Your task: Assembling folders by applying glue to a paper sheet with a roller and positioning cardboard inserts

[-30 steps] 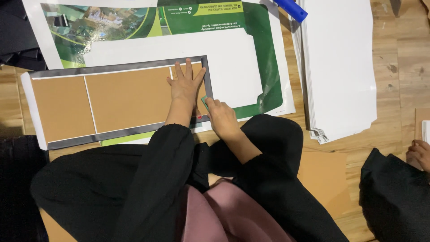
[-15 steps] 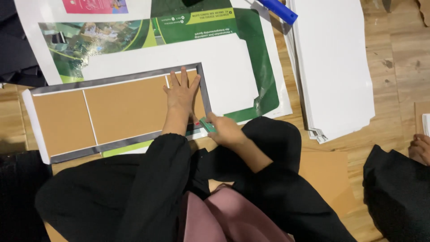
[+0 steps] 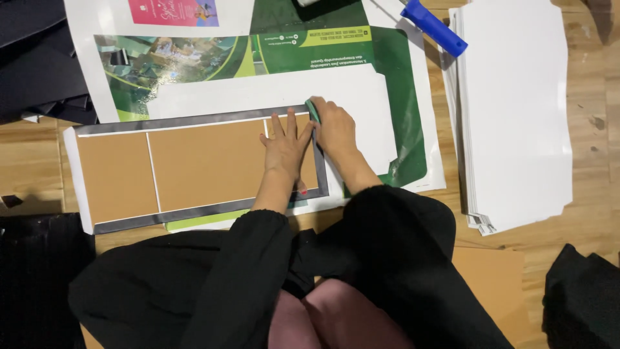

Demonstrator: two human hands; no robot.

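The left hand (image 3: 284, 145) lies flat and open on the brown cardboard panel (image 3: 194, 165), with its fingers spread out, near the right end of the panel. The panel sits on the wooden floor (image 3: 594, 213), on top of a big green and white printed sheet (image 3: 361, 84). A grey folded strip (image 3: 194, 121) runs around the panel's edges. The right hand (image 3: 334, 126) is closed around a small green tool (image 3: 312, 111) (it looks like a flat smoother, but most of it is hidden) and presses it at the top right corner of the grey strip.

To do this well, I think the flat hand should push down hard so the panel does not slide. The tool should go slowly along the strip and stay right on the edge, so the fold sticks down smooth with no bumps.

A stack of white sheets (image 3: 516, 110) lies to the right, and a blue-handled tool (image 3: 434, 26) rests near it.
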